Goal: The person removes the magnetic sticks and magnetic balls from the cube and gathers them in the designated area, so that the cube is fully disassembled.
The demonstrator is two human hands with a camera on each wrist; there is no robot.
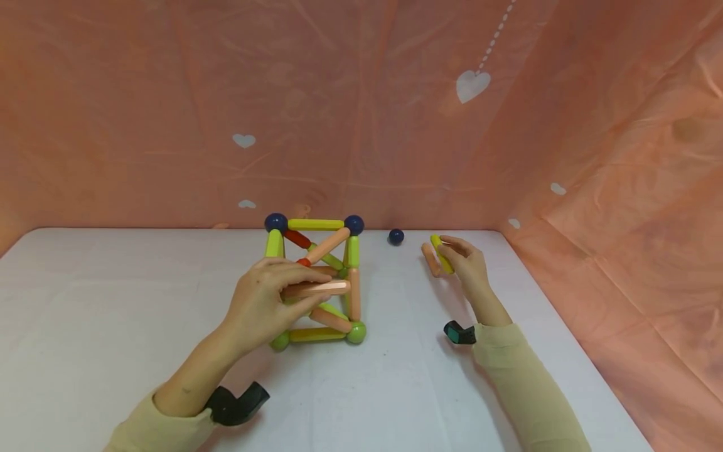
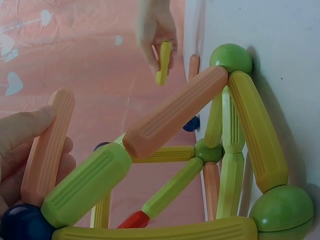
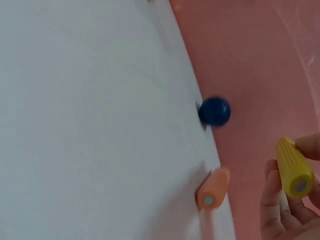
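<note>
A frame of magnetic rods and balls stands at the table's middle, with blue balls [image 1: 276, 223] on top and green balls [image 1: 356, 333] at the bottom. In front of it, my left hand [image 1: 262, 304] pinches an orange magnetic rod [image 1: 327, 288] between thumb and fingers. The left wrist view shows that rod's lower end right at a blue ball [image 2: 26, 223], beside a green rod [image 2: 87, 185]. Over on the right, my right hand [image 1: 471, 267] pinches a yellow magnetic rod [image 3: 293, 165] by its sides, one metal-tipped end facing the right wrist camera.
A loose blue ball [image 1: 396, 236] sits at the table's back, right of the frame. Another orange rod [image 1: 430, 260] lies close to my right hand. The white table [image 1: 412, 389] meets a pink cloth backdrop [image 1: 361, 113] behind and a cloth side on the right.
</note>
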